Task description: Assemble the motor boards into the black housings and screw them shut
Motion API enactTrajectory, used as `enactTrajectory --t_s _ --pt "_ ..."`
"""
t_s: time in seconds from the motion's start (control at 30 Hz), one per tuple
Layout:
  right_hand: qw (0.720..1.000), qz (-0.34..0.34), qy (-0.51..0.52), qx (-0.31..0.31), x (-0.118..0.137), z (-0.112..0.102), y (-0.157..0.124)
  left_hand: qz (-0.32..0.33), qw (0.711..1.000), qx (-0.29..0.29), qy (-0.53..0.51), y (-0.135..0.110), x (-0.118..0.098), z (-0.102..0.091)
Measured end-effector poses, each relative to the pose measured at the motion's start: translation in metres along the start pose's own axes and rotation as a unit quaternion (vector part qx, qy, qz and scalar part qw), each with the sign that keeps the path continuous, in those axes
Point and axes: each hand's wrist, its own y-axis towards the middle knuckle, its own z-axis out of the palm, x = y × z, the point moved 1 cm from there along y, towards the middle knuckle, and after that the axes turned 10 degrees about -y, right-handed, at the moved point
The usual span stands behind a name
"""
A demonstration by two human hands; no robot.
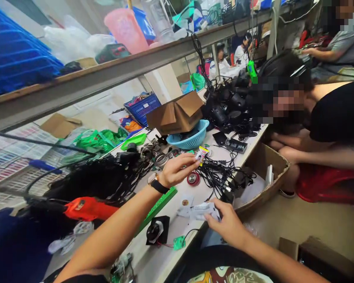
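Note:
My left hand (179, 168), with a dark watch band at the wrist, reaches over the bench. Its fingertips pinch a small yellow and white printed packet (201, 155). Closer to me, my right hand (228, 224) grips a white printed packet (205, 211) near the bench edge; what is inside it does not show. Below my left hand lies a red round part with a silver centre (192, 179). A black speaker-like part (155, 231) sits near the front, with wires running to a green circuit board (179, 242).
A light blue basket (191, 138) bears an open cardboard box (177, 114). Black cables (221, 169) and black housings (230, 106) crowd the bench. An orange-red power tool (90, 208) is at left. A co-worker (336, 114) sits at right, beside a cardboard box (271, 196).

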Motion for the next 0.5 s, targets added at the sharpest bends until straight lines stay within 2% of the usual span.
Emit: enactTrajectory --t_s 0.1,0.3,0.5 --pt "1.0 0.02 0.008 -0.015 -0.006 -0.005 -0.006 -0.006 0.999 -0.033 -0.005 -0.004 0.018 0.028" --pt "0.999 0.025 0.021 -0.033 -0.007 -0.01 -0.011 -0.003 0.999 -0.035 -0.033 0.003 0.053 0.081" --pt "0.998 0.013 0.017 -0.053 -0.012 -0.01 -0.017 -0.028 0.998 -0.036 -0.053 0.018 0.085 0.154"
